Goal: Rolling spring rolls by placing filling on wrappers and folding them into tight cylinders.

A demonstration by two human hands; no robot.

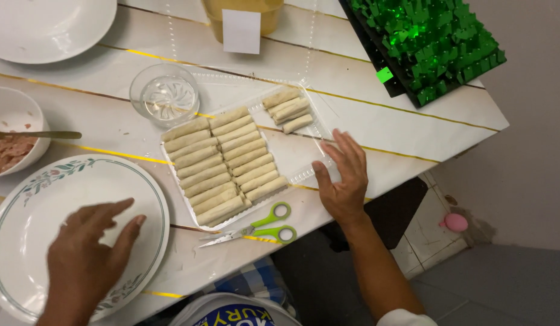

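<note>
On the table, one clear tray [304,158] holds roughly twenty rolls [222,163]; right hand [343,175] touches its edge, left hand [87,259] open over one floral plate [26,205], bowl [14,111] cut off

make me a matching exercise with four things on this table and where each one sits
Things:
1. scissors
2. glass bowl
3. left hand
4. right hand

Places:
a. over the floral-rimmed plate
b. on the right edge of the clear tray
c. at the table edge below the rolls
d. just above the tray's left corner

Pairs: 1-c, 2-d, 3-a, 4-b
</note>
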